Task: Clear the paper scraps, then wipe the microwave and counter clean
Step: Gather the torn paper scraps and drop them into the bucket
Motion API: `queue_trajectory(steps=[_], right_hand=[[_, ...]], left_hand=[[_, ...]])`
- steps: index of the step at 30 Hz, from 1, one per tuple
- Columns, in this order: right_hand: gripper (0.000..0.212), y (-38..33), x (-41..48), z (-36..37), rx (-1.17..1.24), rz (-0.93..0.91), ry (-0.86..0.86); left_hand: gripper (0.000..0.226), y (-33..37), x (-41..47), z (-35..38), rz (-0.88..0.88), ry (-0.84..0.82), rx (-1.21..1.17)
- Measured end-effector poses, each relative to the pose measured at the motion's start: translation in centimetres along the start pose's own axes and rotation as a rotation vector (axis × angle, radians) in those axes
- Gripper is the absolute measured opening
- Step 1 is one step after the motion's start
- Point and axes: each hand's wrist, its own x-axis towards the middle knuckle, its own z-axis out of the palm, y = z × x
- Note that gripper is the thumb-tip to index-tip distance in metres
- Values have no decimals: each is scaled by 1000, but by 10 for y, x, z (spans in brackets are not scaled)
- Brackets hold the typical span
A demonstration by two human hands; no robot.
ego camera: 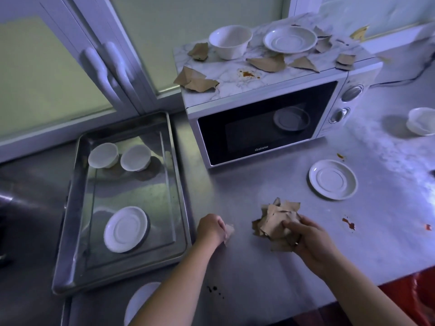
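- A metal tray lies at nine o'clock on the steel counter, holding two upturned white bowls side by side at its far end and a white saucer at its near end
- Another white dish shows partly at six o'clock, cut off by the left forearm
- The left hand rests on the counter just right of the tray, fingers curled into a fist round a small pale scrap that sticks out to its right
- The right hand, at five o'clock, grips a bunch of brown paper scraps, thumb and fingers closed over the wad, which touches the counter
- The microwave stands at twelve o'clock, door closed; on its marble-patterned top sit a white bowl, a white plate, loose brown scraps strewn around them and an orange stain
- A white saucer lies at three o'clock in front of the microwave, with red smears nearer the counter's edge
- A small white bowl sits at the far right
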Motion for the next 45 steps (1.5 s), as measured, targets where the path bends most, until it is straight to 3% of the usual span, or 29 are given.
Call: queue_trajectory(steps=[5, 10, 14, 19, 23, 27, 32, 39, 42, 45], right_hand=[[17, 2, -10, 3, -78, 1, 12], [30, 1, -29, -2, -122, 3, -87], [31, 2, -49, 3, -165, -30, -270], [28, -1, -65, 16, -379, -114, -313], [34, -4, -78, 18, -369, -70, -367], [25, -7, -81, 13, -326, -72, -356], [21, -20, -72, 15, -268, -93, -338], [39, -53, -52, 19, -164, -157, -379], [40, -86, -40, -2, -149, -196, -383], [23, -125, -19, -43, -148, -247, -353]], left_hand=[[34, -11, -26, 3, 63, 56, -154], [30, -3, -68, -19, 64, -92, -756], [30, 14, -108, -33, 153, -222, -1036], [28, 27, -135, -42, 281, -356, -1095], [12, 23, -142, -48, 378, -528, -1149], [18, 27, -149, -57, 394, -624, -1184], [17, 46, -161, -78, 372, -531, -1189], [48, 90, -161, -95, 372, -395, -1156], [43, 134, -153, -93, 358, -328, -1133], [32, 181, -133, -88, 355, -158, -1051]])
